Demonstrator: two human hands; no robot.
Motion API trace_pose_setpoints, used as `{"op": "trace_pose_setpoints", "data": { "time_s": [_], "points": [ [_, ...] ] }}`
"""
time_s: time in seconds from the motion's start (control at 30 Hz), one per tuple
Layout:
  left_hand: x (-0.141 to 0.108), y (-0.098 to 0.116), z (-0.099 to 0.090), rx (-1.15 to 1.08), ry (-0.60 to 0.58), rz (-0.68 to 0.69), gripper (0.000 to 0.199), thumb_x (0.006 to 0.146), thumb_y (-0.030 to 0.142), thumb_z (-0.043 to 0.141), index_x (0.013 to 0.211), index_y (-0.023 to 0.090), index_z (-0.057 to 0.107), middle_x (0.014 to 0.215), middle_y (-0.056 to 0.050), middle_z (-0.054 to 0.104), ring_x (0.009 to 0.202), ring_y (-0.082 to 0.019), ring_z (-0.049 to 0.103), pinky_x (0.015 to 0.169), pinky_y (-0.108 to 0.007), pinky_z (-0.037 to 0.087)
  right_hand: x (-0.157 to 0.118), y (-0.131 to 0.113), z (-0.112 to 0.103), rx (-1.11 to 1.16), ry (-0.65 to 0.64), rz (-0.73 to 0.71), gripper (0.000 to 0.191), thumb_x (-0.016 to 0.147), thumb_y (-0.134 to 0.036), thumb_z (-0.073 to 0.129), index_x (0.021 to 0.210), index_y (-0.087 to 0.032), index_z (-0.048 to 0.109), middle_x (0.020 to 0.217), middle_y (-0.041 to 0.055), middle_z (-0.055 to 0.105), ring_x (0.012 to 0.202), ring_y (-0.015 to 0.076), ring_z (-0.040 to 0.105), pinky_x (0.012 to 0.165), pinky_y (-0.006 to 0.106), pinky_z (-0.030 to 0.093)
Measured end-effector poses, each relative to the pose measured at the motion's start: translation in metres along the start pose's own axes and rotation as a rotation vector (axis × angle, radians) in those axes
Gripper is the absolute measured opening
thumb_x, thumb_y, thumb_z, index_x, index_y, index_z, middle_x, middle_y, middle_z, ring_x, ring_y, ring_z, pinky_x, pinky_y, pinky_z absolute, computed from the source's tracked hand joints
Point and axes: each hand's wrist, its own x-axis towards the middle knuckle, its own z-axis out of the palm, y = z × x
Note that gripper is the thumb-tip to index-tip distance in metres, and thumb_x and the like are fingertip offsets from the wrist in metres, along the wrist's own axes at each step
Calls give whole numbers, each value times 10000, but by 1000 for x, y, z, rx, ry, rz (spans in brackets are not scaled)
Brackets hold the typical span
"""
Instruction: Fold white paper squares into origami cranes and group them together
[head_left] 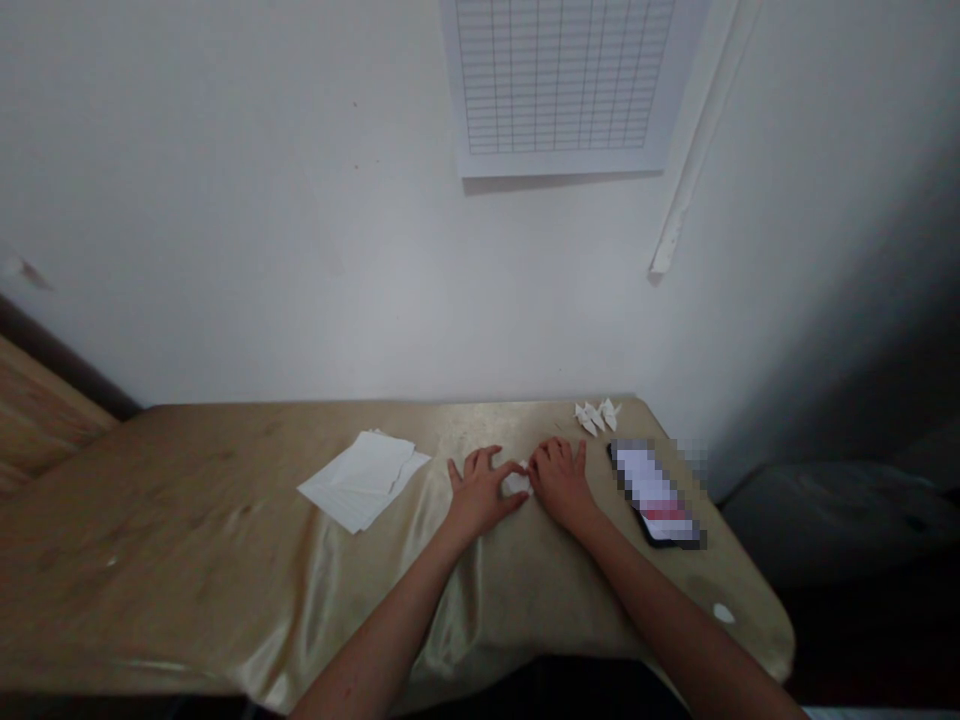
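A small piece of folded white paper (516,484) lies on the cloth-covered table between my two hands. My left hand (477,492) has its thumb and index finger around the paper's left side, while its other fingers are spread. From the right, my right hand (561,484) presses its thumb and fingertips on the paper's upper right edge. The fingers hide part of the paper, so its exact folds cannot be made out. Several small folded white paper figures (598,416) sit near the table's back right corner.
To the left lies a stack of white paper sheets (360,480). A phone (654,494) with a blurred screen rests right of my hands. Near the right edge is a small white scrap (723,613). The table (187,540) has a wrinkled tan cover and meets a white wall (300,250).
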Motion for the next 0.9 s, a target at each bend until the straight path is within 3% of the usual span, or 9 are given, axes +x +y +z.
{"op": "trace_pose_setpoints", "data": {
  "time_s": [0.2, 0.43, 0.67, 0.9],
  "points": [
    [-2, -2, -1, 7, -16, 12, 384, 818, 556, 709, 1190, 467, 682, 1565, 5, 431, 1485, -348, 287, 1163, -762, 52, 0, 10, -2, 181, -60, 62, 202, 985, -318, 503, 1087, -224, 650, 1271, 105, 566, 1273, 286, 452, 1162, 637, 182],
    [-3, -3, -1, 25, -39, 17, 399, 853, 576, 655, 1235, 462, 662, 1602, -14, 392, 1508, -363, 253, 1154, -774, 60, -4, 23, -14, 356, -116, -9, 254, 877, -419, 668, 1084, -273, 691, 1266, 72, 568, 1318, 271, 432, 1198, 553, 135],
    [-1, -3, 1, 58, -50, 9, 431, 858, 595, 642, 1266, 459, 647, 1622, -34, 352, 1515, -375, 241, 1149, -778, 70, -1, 24, -11, 369, -149, 13, 323, 833, -445, 700, 1098, -267, 650, 1299, 70, 559, 1324, 286, 432, 1197, 559, 150],
    [1, -5, 3, 83, -67, 7, 467, 844, 587, 664, 1293, 467, 621, 1627, -26, 339, 1516, -380, 228, 1140, -790, 70, 5, 25, -9, 332, -136, 45, 137, 928, -329, 578, 1023, -265, 654, 1304, 54, 570, 1305, 281, 444, 1187, 575, 160]
  ]
}}
